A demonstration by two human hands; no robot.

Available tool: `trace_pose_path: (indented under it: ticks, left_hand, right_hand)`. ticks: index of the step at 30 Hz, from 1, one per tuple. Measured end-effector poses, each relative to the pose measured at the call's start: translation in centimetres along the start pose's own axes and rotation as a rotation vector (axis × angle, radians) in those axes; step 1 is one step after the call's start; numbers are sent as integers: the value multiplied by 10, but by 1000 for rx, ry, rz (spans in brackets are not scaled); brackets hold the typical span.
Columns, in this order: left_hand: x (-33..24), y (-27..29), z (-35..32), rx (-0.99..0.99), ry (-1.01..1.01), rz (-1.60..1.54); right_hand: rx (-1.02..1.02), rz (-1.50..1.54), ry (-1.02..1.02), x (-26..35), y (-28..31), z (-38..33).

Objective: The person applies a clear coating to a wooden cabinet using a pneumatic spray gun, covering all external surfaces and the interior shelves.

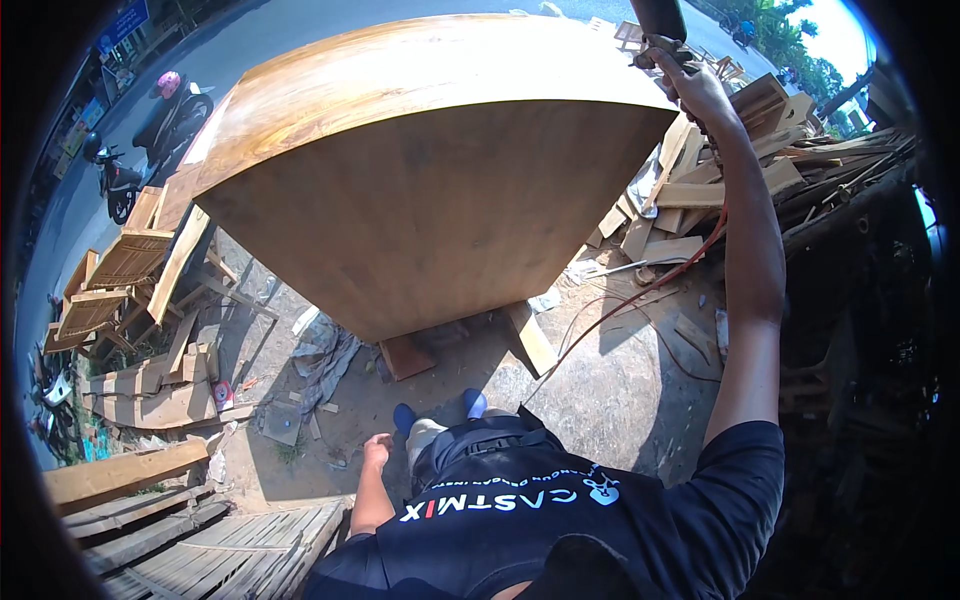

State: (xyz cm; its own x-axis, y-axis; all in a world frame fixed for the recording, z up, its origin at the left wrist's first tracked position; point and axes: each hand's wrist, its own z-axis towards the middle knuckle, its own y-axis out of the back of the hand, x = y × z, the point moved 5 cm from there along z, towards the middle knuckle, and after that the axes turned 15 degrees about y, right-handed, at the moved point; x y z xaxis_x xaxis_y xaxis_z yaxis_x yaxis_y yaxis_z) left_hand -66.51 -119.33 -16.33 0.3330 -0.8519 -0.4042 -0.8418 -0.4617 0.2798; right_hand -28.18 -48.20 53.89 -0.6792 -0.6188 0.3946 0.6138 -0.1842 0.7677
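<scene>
1. Head view, looking down: large round tabletop of glued brown wood boards [430, 170], smooth on top, standing raised on short wooden offcut blocks [470, 348] over bare concrete ground [610, 390], just ahead of blue shoes [440, 408].
2. Right hand [700, 95] raised to the far right rim of the tabletop, fingers wrapped tight around a dark handheld tool [660, 30]; tool's business end cut off by the frame edge, kind not clear.
3. Thin red hose or cable [640, 295] trailing from under that arm down across the ground.
4. Left hand [377, 452] hanging low beside the thigh, holding nothing, fingers loosely curled, well apart from the tabletop.
5. Handling, as a judgement: thick, stiff and likely heavy; no flex, but perched on few supports, so liable to tip under an off-centre push.
6. Smooth upper face probably slippery and easily scratched; best gripped under the thick rim, at opposite sides.
7. Around: stacked slatted wooden chair parts [110, 280] at left, pile of pale timber scraps [720, 170] at right, a person on a motorbike [165, 110] on the road beyond.
</scene>
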Motion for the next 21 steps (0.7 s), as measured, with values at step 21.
trace_pose_path:
  ticks: [21]
  left_hand:
    - [54, 181, 54, 10, 10, -289]
  right_hand:
    - [317, 171, 171, 361, -167, -6]
